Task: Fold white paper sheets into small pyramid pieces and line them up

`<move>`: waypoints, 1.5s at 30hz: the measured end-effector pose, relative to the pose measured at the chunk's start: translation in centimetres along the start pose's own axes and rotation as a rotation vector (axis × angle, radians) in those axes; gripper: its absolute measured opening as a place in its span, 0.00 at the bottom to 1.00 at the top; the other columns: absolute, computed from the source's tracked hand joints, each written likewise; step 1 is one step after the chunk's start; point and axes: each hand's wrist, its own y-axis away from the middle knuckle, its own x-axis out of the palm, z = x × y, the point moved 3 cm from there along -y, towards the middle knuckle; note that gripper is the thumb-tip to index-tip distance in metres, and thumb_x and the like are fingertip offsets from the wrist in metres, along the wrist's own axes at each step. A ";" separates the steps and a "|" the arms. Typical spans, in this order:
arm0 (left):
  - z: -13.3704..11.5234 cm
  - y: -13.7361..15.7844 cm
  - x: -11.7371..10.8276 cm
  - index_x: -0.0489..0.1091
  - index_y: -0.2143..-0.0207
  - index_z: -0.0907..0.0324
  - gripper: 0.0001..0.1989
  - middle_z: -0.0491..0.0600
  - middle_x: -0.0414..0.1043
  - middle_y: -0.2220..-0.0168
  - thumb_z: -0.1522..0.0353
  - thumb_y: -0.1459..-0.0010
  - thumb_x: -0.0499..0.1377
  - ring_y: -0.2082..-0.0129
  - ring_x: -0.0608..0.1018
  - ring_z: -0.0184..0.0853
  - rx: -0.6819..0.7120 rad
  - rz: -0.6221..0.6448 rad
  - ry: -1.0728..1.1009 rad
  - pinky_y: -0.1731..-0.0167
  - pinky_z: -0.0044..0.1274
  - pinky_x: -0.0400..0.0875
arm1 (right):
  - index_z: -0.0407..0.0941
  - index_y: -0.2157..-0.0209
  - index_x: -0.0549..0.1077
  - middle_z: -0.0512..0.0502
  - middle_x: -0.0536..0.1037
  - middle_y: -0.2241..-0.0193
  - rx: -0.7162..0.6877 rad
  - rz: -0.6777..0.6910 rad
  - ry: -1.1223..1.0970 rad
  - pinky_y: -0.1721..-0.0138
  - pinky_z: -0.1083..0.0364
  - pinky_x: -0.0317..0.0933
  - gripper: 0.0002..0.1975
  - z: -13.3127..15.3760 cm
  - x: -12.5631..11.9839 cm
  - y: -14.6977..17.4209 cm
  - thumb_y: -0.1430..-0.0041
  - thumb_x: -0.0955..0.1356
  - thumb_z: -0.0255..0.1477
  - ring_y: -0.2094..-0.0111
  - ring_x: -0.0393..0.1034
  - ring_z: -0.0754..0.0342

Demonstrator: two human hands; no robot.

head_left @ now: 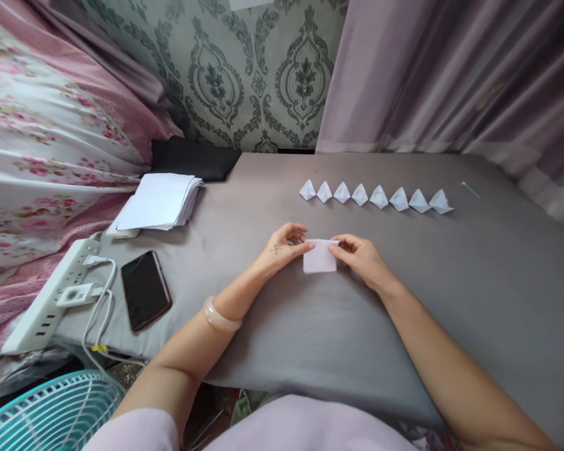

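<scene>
A small folded sheet of white paper (319,258) is held up between my two hands over the grey cloth-covered table (263,332). My left hand (286,245) pinches its upper left corner, thumb in front and fingers curled behind. At the upper right corner, my right hand (358,255) grips it the same way. Beyond my hands, several folded white paper shapes (379,196) with pointed tops stand in a row across the table.
To the left lies a stack of white paper (157,200) in front of a black folded cloth or bag (195,158). A smartphone (145,290) rests near a white power strip (51,300) with cables. A teal fan (51,413) stands at lower left. A thin stick (471,190) lies at far right.
</scene>
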 end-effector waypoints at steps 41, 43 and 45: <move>-1.3 1.5 1.3 0.68 0.63 0.59 0.13 0.52 0.72 0.61 0.71 0.33 0.45 0.63 0.68 0.37 0.771 -0.019 -1.313 0.63 0.29 0.60 | 0.44 0.62 0.76 0.43 0.77 0.65 -0.800 -0.196 1.147 0.62 0.53 0.60 0.12 1.7 1.3 2.1 0.36 0.61 0.22 0.65 0.68 0.51; -1.0 1.3 1.4 0.69 0.64 0.60 0.12 0.53 0.72 0.62 0.72 0.34 0.46 0.63 0.68 0.38 0.704 0.077 -1.320 0.64 0.29 0.62 | 0.44 0.62 0.76 0.43 0.77 0.65 -0.748 -0.124 1.167 0.62 0.53 0.59 0.12 1.3 1.6 2.1 0.36 0.61 0.22 0.64 0.68 0.51; -0.7 1.2 1.4 0.69 0.64 0.61 0.11 0.54 0.71 0.63 0.74 0.36 0.47 0.63 0.69 0.39 0.616 0.174 -1.269 0.62 0.29 0.64 | 0.44 0.61 0.76 0.43 0.76 0.64 -0.676 -0.056 1.130 0.63 0.53 0.60 0.12 0.9 1.6 2.1 0.36 0.61 0.23 0.62 0.69 0.51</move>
